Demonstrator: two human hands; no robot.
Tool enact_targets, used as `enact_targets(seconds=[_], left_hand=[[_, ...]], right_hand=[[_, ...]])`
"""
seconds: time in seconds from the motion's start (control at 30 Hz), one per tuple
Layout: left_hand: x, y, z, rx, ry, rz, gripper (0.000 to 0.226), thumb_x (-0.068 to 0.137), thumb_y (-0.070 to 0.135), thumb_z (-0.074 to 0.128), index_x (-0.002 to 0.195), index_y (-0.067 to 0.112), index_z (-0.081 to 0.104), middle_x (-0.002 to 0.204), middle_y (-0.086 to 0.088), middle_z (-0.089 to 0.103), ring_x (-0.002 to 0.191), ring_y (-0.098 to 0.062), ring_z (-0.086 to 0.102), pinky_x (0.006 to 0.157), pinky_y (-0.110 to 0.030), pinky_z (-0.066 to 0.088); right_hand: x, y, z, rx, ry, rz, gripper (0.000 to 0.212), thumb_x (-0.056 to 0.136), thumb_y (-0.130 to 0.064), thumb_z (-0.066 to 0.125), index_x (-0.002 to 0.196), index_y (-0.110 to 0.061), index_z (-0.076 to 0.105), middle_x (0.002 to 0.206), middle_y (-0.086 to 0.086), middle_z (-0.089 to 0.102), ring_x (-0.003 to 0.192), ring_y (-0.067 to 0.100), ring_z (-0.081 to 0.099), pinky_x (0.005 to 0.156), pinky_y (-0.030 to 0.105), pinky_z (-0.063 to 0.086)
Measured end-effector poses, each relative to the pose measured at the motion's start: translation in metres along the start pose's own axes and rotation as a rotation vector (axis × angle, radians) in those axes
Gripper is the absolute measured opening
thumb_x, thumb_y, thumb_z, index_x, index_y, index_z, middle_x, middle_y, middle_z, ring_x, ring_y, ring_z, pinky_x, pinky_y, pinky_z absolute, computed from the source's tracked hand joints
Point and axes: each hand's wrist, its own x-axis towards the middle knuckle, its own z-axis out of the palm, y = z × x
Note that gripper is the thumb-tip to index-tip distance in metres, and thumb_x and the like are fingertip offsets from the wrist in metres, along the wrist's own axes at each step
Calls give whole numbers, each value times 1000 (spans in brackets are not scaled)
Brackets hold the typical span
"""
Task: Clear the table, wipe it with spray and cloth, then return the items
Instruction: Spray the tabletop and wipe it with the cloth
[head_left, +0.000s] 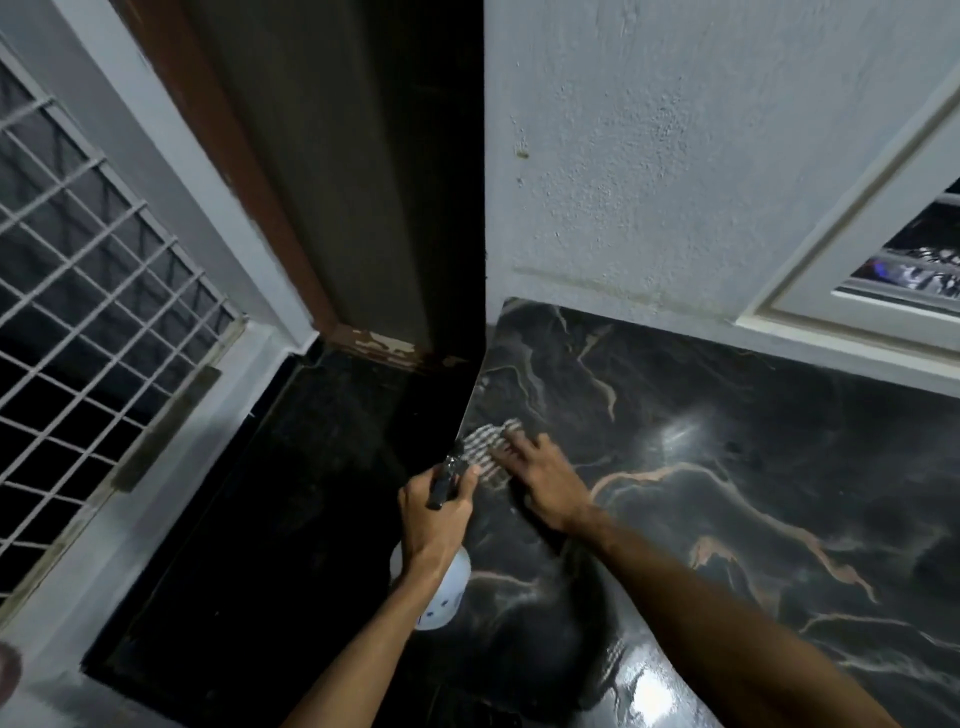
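At the worktop's left edge, the left hand has its fingers wrapped around a white spray bottle, while the right hand, fingers spread flat, presses a checked cloth onto dark marble; overlapping strokes rightward would likely wipe best.

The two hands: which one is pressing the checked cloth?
The right hand, laid flat on the grey checked cloth on the black marble table; the left hand grips the white spray bottle.
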Motion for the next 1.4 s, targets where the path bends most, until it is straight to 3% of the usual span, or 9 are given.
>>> enact_targets(seconds=[0.13, 0.3, 0.47, 0.63, 0.77, 0.93, 1.1, 1.27, 1.4], left_hand=[[21, 10, 18, -35, -54, -36, 46, 83, 36, 82, 50, 26, 51, 51, 9, 57, 61, -18, 61, 64, -26, 44], [48, 26, 38, -41, -100, 22, 44, 78, 37, 85, 54, 22, 52, 51, 8, 57, 52, -6, 57, 57, -25, 43], [73, 34, 46, -9, 10, 152, 42, 84, 27, 82, 54, 20, 52, 49, 8, 55, 52, -5, 57, 52, -13, 37], [87, 38, 51, -42, 4, 178, 24, 82, 30, 84, 69, 17, 68, 63, 9, 68, 64, -3, 66, 64, -19, 50], [79, 43, 56, -70, -7, 186, 36, 83, 25, 83, 59, 15, 59, 56, 4, 63, 56, -11, 63, 61, -29, 52], [54, 55, 86, -56, -85, 172, 34, 82, 28, 83, 60, 16, 60, 56, 4, 64, 60, -15, 66, 67, -37, 55], [16, 76, 125, -67, -137, 189, 37, 83, 26, 83, 59, 12, 59, 55, 1, 62, 58, -17, 64, 65, -34, 53], [-26, 102, 182, -40, -201, 183, 39, 81, 27, 84, 58, 11, 58, 53, 1, 61, 55, -8, 60, 61, -25, 45], [-43, 130, 236, -43, -212, 181, 40, 81, 25, 84, 58, 7, 58, 52, -4, 62, 54, -12, 60, 60, -21, 47]], right_hand=[[16, 46, -22, 163, 206, 745, 66, 81, -10, 60, 145, -11, 42, 151, 23, 27, 119, 45, 35, 104, 52, 39], [35, 57, -18, 40, 108, 266, 68, 80, -16, 49, 148, -14, 39, 151, 17, 30, 117, 39, 36, 102, 53, 40], [89, 60, -22, 135, 281, 622, 61, 80, -8, 57, 139, -15, 48, 147, 16, 35, 115, 37, 35, 100, 50, 39], [116, 62, -11, -27, 91, -56, 65, 81, -16, 58, 143, -22, 43, 149, 12, 37, 107, 33, 42, 88, 41, 40], [102, 118, -37, 129, 273, 762, 61, 84, -11, 53, 144, -11, 41, 151, 21, 31, 122, 44, 37, 103, 49, 37], [23, 123, -35, -30, 11, 152, 75, 78, -16, 51, 151, -21, 33, 155, 13, 27, 114, 35, 37, 100, 44, 40], [-61, 174, -55, 148, 235, 881, 72, 80, -8, 56, 148, -16, 38, 155, 20, 25, 128, 44, 35, 113, 48, 32], [-154, 198, -48, 86, 121, 335, 76, 69, -8, 50, 144, -19, 46, 152, 15, 35, 104, 35, 44, 95, 43, 44], [-176, 276, -69, 173, 378, 989, 67, 68, -6, 54, 135, -8, 53, 142, 28, 39, 107, 47, 44, 98, 52, 43]])
